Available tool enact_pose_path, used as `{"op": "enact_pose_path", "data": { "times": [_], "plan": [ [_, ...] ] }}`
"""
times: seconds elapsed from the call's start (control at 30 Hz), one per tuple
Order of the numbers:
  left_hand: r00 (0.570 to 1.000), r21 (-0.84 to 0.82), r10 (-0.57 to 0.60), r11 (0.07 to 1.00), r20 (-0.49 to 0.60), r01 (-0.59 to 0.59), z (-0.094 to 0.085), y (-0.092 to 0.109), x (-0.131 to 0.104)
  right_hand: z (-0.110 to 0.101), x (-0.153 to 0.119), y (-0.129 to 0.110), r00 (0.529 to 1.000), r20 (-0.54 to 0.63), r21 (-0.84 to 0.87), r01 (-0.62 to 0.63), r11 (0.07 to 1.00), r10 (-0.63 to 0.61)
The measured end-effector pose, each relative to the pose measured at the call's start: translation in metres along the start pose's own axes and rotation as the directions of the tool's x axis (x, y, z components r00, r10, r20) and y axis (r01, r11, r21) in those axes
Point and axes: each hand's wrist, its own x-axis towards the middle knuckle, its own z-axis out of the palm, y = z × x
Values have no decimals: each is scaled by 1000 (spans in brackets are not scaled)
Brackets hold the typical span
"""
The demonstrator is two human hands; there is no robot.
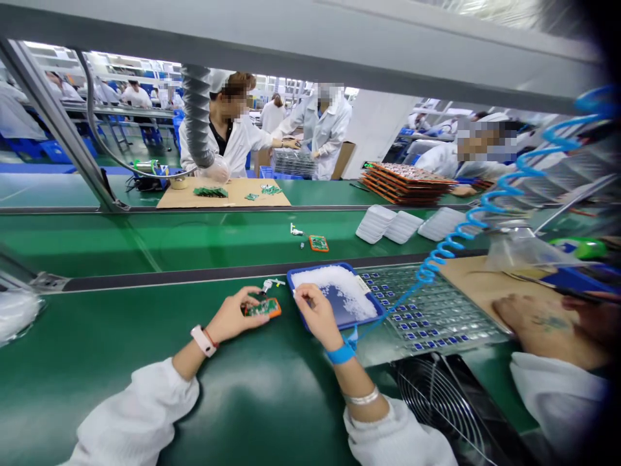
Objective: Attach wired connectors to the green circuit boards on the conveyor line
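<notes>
My left hand [236,315] grips a green circuit board in an orange frame [272,307] by its left part, just above the green bench. A small white connector piece with a yellow tip [268,285] lies right behind the board. At the left rim of a blue tray [345,317] my right hand [317,314] is closed, thumb and fingertips pressed together. What it pinches, if anything, is too small to make out. Small white parts [334,281] are heaped along the back and right of the tray. A blue wrist strap [341,350] circles my right wrist.
Right of the tray lies a clear blister sheet of dark blue pieces [412,317], crossed by a coiled blue hose [466,230]. A neighbour's hand [533,317] rests farther right, beyond a black fan [436,401]. Another orange-framed board [319,243] lies on the belt behind.
</notes>
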Motion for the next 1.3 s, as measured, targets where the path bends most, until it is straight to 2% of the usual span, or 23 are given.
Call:
{"op": "enact_pose_path", "data": {
  "times": [0.07, 0.13, 0.2, 0.27, 0.33, 0.4, 0.5, 0.63, 0.73, 0.83, 0.9, 1.0, 1.1, 1.2, 1.3],
  "plan": [
    [995, -211, -41, 977, -88, 22, -12, -2, 27, -9, 5, 9, 998, -57, -30, -29, 999, 27],
    [970, -286, -52, 958, -236, -18, -24, -6, 57, -17, 8, 17, 994, -93, -67, -59, 996, 53],
    [917, -214, -30, 975, -397, -61, -35, -13, 84, -23, 10, 24, 991, -116, -104, -78, 992, 65],
    [866, -52, 24, 997, -500, -58, -44, -22, 104, -28, 12, 30, 989, -129, -139, -86, 987, 68],
    [848, 134, 80, 991, -524, -11, -54, -36, 117, -32, 13, 35, 989, -132, -164, -92, 982, 71],
    [862, 303, 110, 952, -495, 53, -66, -52, 122, -36, 13, 40, 988, -133, -177, -99, 979, 76],
    [887, 489, 96, 858, -452, 156, -88, -76, 121, -39, 14, 43, 988, -140, -186, -97, 978, 71],
    [880, 618, 27, 721, -475, 312, -111, -95, 114, -39, 13, 45, 990, -121, -204, -94, 974, 70],
    [846, 649, 31, 656, -532, 384, -113, -93, 111, -37, 13, 44, 991, -104, -207, -104, 973, 84],
    [839, 668, 123, 669, -530, 324, -97, -76, 117, -36, 13, 41, 990, -102, -202, -114, 973, 94],
    [876, 682, 161, 695, -456, 227, -77, -59, 126, -35, 13, 39, 991, -98, -202, -111, 973, 93],
    [951, 688, 123, 717, -284, 112, -38, -35, 146, -34, 12, 37, 991, -97, -197, -108, 974, 90],
    [976, 694, 97, 717, -194, 66, 3, -16, 169, -33, 12, 37, 991, -93, -191, -109, 976, 93],
    [978, 698, 77, 712, -192, 81, 36, -3, 192, -32, 12, 37, 992, -89, -185, -109, 977, 94],
    [968, 693, 58, 708, -244, 132, 57, 4, 210, -32, 12, 36, 992, -84, -175, -110, 978, 96]
  ]
}}
